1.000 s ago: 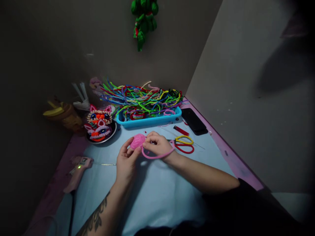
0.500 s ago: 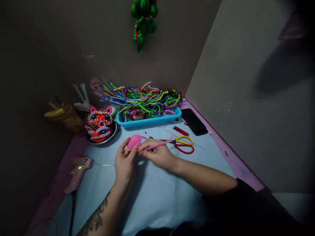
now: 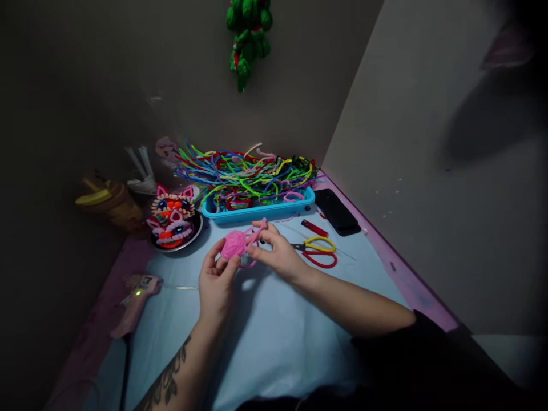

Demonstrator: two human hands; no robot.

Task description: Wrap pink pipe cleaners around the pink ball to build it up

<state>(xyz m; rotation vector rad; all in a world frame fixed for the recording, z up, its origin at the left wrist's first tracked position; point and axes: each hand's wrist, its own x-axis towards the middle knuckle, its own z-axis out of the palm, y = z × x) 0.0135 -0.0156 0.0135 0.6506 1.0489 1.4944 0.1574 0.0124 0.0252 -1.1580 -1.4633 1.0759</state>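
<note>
Left hand clamps one rounded pink cord bundle; right hand pinches one pink cord strand. Bundle shows coiled windings.

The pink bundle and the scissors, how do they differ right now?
The pink bundle is held up in the left hand, while the scissors lie on the blue cover. The bundle is pink all over; the scissors have one yellow and one red loop. The bundle is rounded and wound; the scissors taper into blades partly hidden by the right hand.
</note>
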